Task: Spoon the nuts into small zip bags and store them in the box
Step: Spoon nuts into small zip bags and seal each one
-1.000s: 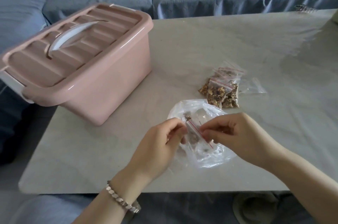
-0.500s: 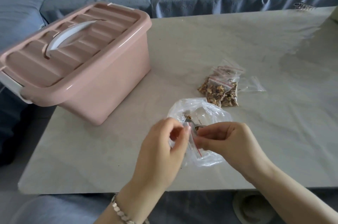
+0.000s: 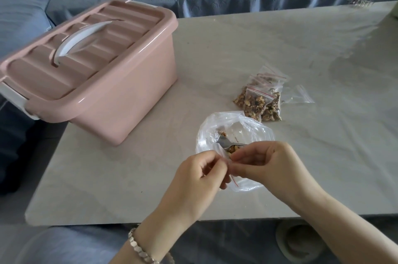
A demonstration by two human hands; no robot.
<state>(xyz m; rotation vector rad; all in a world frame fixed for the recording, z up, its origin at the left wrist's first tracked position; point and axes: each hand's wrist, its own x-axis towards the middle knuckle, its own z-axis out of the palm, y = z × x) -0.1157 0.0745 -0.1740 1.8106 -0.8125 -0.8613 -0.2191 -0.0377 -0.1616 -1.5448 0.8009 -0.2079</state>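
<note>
We are pinching the small zip bag [image 3: 234,180] by its red-striped mouth with our 2 hands, left hand [image 3: 200,179] and right hand [image 3: 269,162] meeting fingertip to fingertip over the big clear bag [image 3: 215,132], where the spoon [image 3: 226,142] is lying. Filled bags [image 3: 256,102] are resting just beyond, and the pink box [image 3: 120,100] is sitting lidded at the left.

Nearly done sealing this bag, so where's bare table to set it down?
Bare: the table right of the box, behind the filled bags, and along its right edge. Crowded: the big bag, with left hand and right hand over it.
</note>
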